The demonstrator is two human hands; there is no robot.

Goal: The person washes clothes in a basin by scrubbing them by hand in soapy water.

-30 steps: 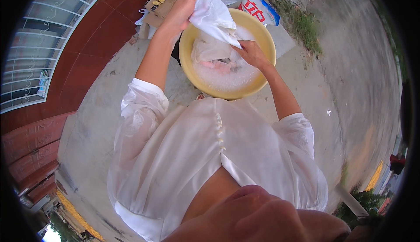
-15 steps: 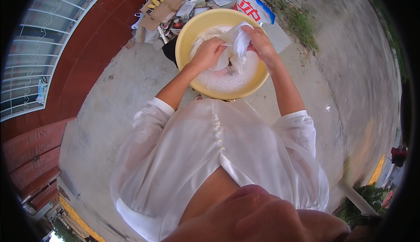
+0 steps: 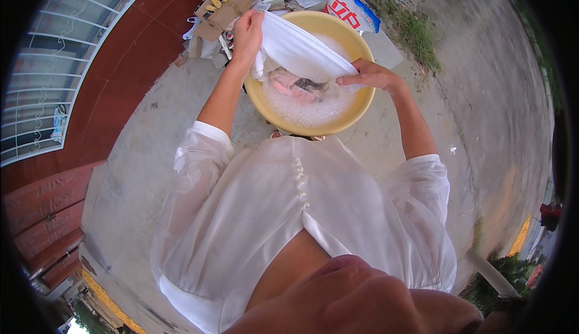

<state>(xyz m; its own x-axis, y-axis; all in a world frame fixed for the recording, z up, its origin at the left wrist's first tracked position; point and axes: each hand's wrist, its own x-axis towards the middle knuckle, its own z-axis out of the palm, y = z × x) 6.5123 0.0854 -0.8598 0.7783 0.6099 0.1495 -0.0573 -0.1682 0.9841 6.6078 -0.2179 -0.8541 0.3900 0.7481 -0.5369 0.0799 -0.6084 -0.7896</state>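
A white cloth (image 3: pixel 301 47) is stretched slantwise over a round yellow basin (image 3: pixel 338 126). My left hand (image 3: pixel 248 35) grips its upper left end, raised past the basin's left rim. At the lower right end, my right hand (image 3: pixel 374 76) pinches the cloth between thumb and fingers, above the right side of the basin. Foamy water (image 3: pixel 301 109) fills the basin, and pink fabric (image 3: pixel 295 86) lies in it beside a dark patterned piece (image 3: pixel 310 85). What kind of garment the white cloth is, I cannot tell.
Behind the basin at right stands a white and blue detergent bag (image 3: pixel 353 9). A cardboard box (image 3: pixel 226 9) with yellow items on it sits among clutter at the far left. Grass (image 3: pixel 416 35) grows at right; a barred window (image 3: pixel 54 62) is at left.
My hands have moved apart, the left one up and leftward, the right one slightly rightward and down. The bunched white cloth is now spread between them, uncovering the pink and dark fabric.
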